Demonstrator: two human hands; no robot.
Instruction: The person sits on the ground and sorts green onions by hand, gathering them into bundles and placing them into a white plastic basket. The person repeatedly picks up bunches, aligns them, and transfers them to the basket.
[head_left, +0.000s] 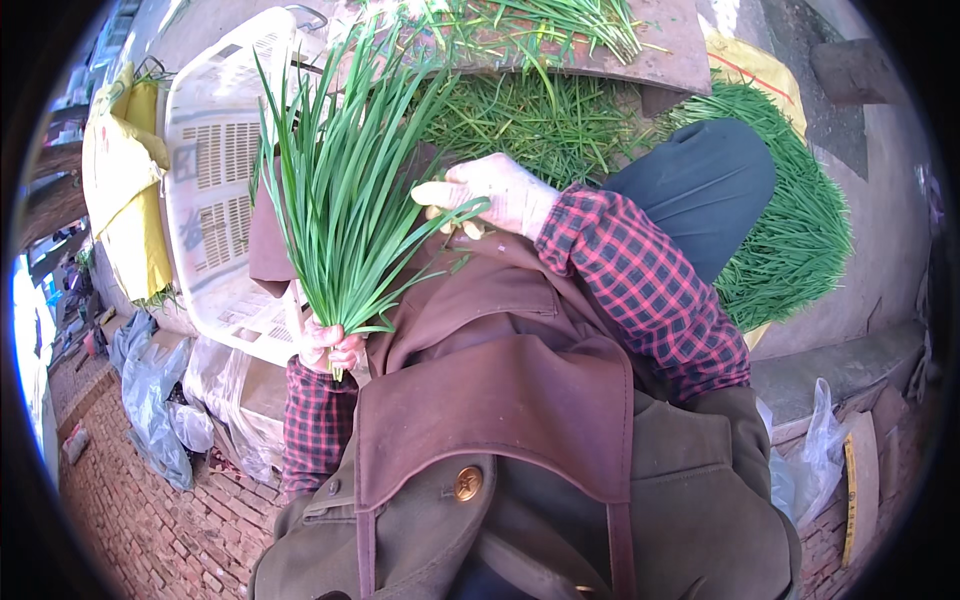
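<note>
My left hand (331, 347) is closed around the pale stem ends of a bunch of long, flat green leaves, like garlic chives (352, 187), which fan out away from me. To the right of the bunch is my right hand (480, 196), its fingers curled at a few loose leaves (450, 232); whether it grips them I cannot tell. A brown apron (487, 405) covers my front and lap. Beyond my lap a heap of loose leaves (525, 124) lies under the edge of a low wooden board (675, 45). More cut chives (592, 22) lie on that board.
At the left stands a white plastic crate (187, 247), with a yellow woven sack (131, 195) beyond it. A large pile of chives (795, 217) is right of my bent knee (697, 187). Plastic bags (154, 405) hang over the brick floor (172, 540) at lower left.
</note>
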